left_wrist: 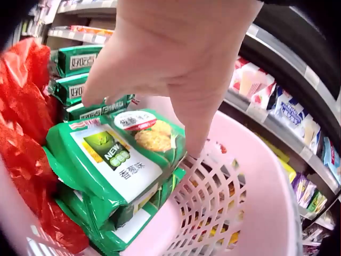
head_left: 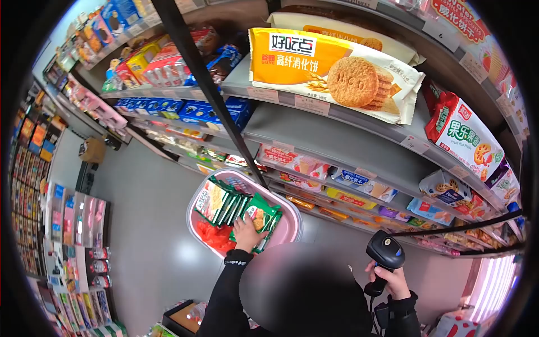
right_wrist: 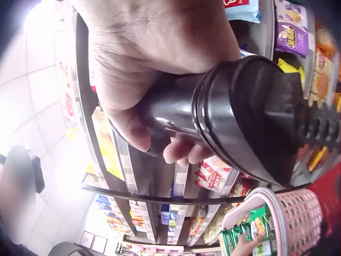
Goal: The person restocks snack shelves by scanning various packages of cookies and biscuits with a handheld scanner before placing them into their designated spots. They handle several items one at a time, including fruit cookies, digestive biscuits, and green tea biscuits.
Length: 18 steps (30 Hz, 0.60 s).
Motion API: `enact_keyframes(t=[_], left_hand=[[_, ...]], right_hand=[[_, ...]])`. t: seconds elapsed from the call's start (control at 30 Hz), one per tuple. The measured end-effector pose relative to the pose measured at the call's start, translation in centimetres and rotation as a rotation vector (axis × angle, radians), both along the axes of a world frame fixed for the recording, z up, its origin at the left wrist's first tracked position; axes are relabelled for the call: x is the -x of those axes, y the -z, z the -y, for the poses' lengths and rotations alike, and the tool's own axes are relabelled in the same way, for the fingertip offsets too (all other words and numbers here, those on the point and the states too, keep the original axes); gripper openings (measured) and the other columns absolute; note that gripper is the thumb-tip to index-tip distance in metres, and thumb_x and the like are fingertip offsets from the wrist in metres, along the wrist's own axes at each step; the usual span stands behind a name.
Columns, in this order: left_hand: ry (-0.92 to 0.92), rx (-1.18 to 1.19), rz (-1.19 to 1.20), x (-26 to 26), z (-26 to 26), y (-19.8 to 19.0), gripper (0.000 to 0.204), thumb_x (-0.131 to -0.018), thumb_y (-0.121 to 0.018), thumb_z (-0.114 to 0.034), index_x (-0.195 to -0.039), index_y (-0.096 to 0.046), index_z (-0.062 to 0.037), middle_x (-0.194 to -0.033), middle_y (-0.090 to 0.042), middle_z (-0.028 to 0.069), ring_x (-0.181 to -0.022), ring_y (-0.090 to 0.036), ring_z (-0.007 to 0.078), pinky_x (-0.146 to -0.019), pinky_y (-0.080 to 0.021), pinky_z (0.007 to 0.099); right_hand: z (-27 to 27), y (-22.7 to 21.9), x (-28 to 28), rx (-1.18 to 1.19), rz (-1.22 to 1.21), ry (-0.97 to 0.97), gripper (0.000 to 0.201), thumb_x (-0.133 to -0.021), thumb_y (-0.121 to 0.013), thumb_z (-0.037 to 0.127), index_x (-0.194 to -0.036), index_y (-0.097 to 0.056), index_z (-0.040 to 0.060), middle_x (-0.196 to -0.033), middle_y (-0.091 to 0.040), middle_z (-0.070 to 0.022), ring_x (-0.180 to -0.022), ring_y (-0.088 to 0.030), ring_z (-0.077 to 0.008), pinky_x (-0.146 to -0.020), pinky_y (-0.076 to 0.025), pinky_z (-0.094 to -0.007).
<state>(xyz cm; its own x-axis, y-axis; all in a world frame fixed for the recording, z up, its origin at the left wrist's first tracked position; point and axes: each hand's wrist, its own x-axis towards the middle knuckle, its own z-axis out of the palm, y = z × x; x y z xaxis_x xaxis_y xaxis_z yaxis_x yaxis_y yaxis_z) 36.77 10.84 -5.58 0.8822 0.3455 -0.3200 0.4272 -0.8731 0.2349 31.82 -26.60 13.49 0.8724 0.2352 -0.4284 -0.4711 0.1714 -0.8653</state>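
Note:
My left hand (head_left: 244, 233) reaches into a pink plastic basket (head_left: 290, 216) and grips a green biscuit pack (left_wrist: 114, 160) by its far end. Another green pack (left_wrist: 133, 226) lies under it. Beside these, a row of green biscuit packs (head_left: 216, 202) stands on edge, near a crumpled red plastic bag (left_wrist: 24, 122). Some fingertips are hidden behind the hand in the left wrist view. Off to the right, my right hand (head_left: 397, 283) holds a black barcode scanner (head_left: 386, 251) by its handle, fingers wrapped round the grip, with its cable hanging down.
Long shelves (head_left: 337, 132) of packaged biscuits rise just past the basket. A large yellow and white biscuit pack (head_left: 337, 73) lies on an upper shelf. Grey floor (head_left: 140, 224) stretches left towards another display stand (head_left: 76, 216). An open box (head_left: 182, 317) is at the bottom edge.

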Motion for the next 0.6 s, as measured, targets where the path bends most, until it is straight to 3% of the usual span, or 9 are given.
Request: enact_keyframes(t=[0.17,0.37,0.47,0.57,0.6], left_hand=[[0.06,-0.107,-0.132,-1.9,-0.1,2.3,0.111,-0.049,-0.073,-0.05,-0.131,-0.014,-0.0045,-0.122,-0.03,0.0268,-0.113,-0.032,0.0386,-0.091,-0.026,0.0486],[0.067,-0.092,-0.136,-2.3,-1.0,2.7,0.105,-0.055,-0.067,-0.05,-0.132,-0.011,-0.0061,-0.114,-0.036,0.0232,-0.107,-0.038,0.0349,-0.089,-0.029,0.0483],[0.069,0.105,-0.109,-2.6,-2.5,1.5,0.1,-0.055,-0.066,-0.053,-0.129,-0.018,-0.0054,-0.101,-0.045,0.0241,-0.095,-0.048,0.0362,-0.082,-0.038,0.0419],[0.175,0.351,0.106,-1.3,-4.2,0.1,0.095,-0.055,-0.07,-0.039,-0.128,-0.021,-0.0031,-0.099,-0.047,0.0257,-0.093,-0.048,0.0381,-0.08,-0.041,0.0388],[0.16,0.537,0.138,-0.8,-4.8,-0.7,0.093,-0.056,-0.071,-0.027,-0.129,-0.02,-0.0015,-0.107,-0.045,0.0265,-0.099,-0.047,0.0368,-0.083,-0.04,0.0365]], right_hand=[[-0.5,-0.3,0.8,0.079,-0.051,0.122,0.026,-0.069,-0.061,0.014,-0.087,-0.052,-0.0025,-0.077,-0.056,-0.0134,-0.056,-0.053,-0.0148,-0.055,-0.044,-0.0271],[-1.4,-0.5,0.9,0.094,-0.09,0.17,0.022,-0.07,-0.059,0.011,-0.086,-0.052,-0.0015,-0.077,-0.056,-0.013,-0.056,-0.053,-0.0146,-0.055,-0.044,-0.0268],[-2.3,-0.2,0.3,0.093,-0.066,0.126,0.023,-0.07,-0.06,0.011,-0.088,-0.052,-0.0009,-0.078,-0.056,-0.0129,-0.056,-0.054,-0.0145,-0.055,-0.045,-0.0266],[-2.7,0.2,-0.1,0.063,-0.052,0.067,0.027,-0.071,-0.06,0.009,-0.094,-0.051,-0.001,-0.078,-0.057,-0.0124,-0.057,-0.054,-0.0139,-0.055,-0.045,-0.0256],[-2.9,0.3,-0.3,0.043,-0.056,0.046,0.03,-0.071,-0.06,0.007,-0.099,-0.051,-0.0011,-0.078,-0.058,-0.0118,-0.057,-0.054,-0.0135,-0.055,-0.044,-0.0246]])
